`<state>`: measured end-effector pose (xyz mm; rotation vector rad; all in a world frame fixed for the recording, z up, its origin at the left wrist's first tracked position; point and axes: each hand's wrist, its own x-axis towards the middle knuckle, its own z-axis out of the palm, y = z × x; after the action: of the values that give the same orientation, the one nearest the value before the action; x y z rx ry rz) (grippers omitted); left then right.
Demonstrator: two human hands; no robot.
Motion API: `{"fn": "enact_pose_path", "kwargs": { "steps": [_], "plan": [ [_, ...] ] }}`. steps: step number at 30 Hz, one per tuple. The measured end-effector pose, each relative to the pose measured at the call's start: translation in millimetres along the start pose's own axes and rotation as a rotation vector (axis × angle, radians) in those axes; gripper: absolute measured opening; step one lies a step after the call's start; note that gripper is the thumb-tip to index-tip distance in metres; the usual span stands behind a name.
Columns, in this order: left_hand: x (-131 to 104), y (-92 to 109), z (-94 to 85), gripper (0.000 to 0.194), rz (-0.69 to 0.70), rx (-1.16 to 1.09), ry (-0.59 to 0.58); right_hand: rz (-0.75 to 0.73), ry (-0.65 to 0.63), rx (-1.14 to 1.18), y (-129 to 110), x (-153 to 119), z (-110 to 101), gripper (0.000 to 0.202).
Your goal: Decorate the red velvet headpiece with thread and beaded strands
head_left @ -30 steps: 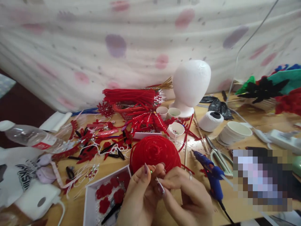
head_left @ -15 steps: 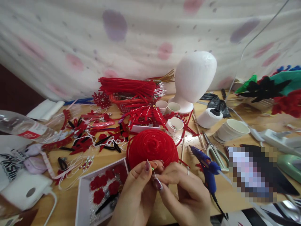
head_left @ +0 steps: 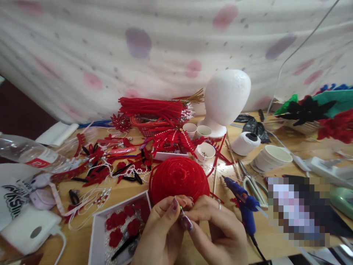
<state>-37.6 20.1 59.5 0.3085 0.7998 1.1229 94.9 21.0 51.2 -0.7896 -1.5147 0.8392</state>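
Pinches small, shiny green bead [head_left: 181,208] in left hand [head_left: 162,225], thin pale strand [head_left: 183,212] in right hand [head_left: 222,225] — probably best to brace hands together and guide slowly.

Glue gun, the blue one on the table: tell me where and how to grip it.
Probably best by the handle of the glue gun, from the near right side, in a wrapping grip. The handle points toward the person while the nozzle points away to the left, so this grip should keep clear of it. Mind the black cord leaving the handle's near end.
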Motion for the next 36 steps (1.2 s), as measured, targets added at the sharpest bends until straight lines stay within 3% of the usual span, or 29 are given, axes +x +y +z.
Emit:
{"fn": "enact_pose_path", "kwargs": {
  "steps": [16, 20, 23, 28, 36],
  "plan": [
    [-0.5, 4.8, 4.7, 0.023, 0.052, 0.065, -0.036, 0.014, -0.01, -0.015, -4.8, 3.5, -5.5, 0.021],
    [2.6, 1.4, -2.1, 0.013, 0.223, 0.245, -0.104, 0.031, -0.026, 0.016, -2.8, 2.5, -7.1, 0.022],
    [4.0, -2.1, -5.5, 0.008, 0.362, 0.338, -0.057, 0.055, -0.062, 0.005, -0.1, 0.5, -8.0, 0.023],
    [2.3, -5.9, -5.1, 0.011, 0.444, 0.337, 0.023, 0.037, -0.09, 0.008, 2.9, -3.4, -8.3, 0.029],
    [0.7, -10.8, -15.1, 0.005, 0.553, 0.495, -0.036, 0.094, -0.058, 0.013, 3.7, -9.8, -5.9, 0.019]
  ]
}}
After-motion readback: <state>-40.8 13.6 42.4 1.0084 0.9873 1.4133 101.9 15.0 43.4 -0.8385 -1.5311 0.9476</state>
